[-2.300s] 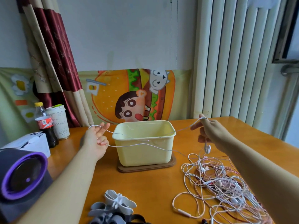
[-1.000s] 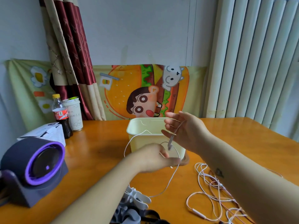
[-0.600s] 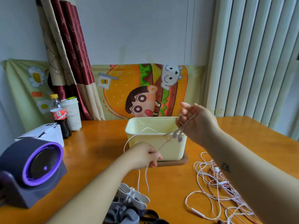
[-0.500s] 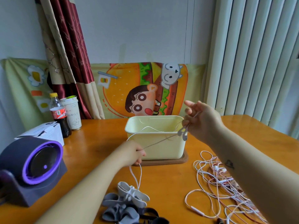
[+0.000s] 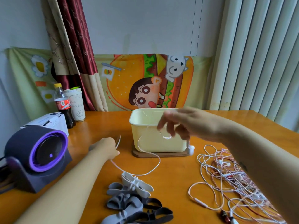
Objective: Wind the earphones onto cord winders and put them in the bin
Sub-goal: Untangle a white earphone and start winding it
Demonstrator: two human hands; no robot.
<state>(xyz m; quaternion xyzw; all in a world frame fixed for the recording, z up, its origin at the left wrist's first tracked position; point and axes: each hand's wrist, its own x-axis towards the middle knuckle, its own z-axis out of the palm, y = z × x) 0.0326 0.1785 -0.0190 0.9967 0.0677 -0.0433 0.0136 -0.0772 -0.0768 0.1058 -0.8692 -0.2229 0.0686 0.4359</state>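
A pale yellow bin (image 5: 152, 115) stands on a wooden board at the table's middle. My left hand (image 5: 105, 147) is left of the bin and grips one end of a white earphone cord (image 5: 159, 162). The cord loops slack over the table and rises to my right hand (image 5: 178, 125). That hand is blurred in front of the bin, its fingers curled round the cord. The earbuds (image 5: 191, 149) hang just below it. A pile of grey, white and black cord winders (image 5: 132, 196) lies near the front edge. A tangle of white and pink earphones (image 5: 234, 175) covers the right side.
A dark device with a purple ring (image 5: 37, 156) sits at the left, with a white box (image 5: 48, 122) behind it. A cola bottle (image 5: 63, 105) and a paper cup (image 5: 76, 104) stand at the back left. A cartoon cloth, curtain and vertical blinds back the table.
My right hand has dropped lower in front of the bin and my left hand has moved left. The cord, taut between them before, now hangs slack and loops on the table.
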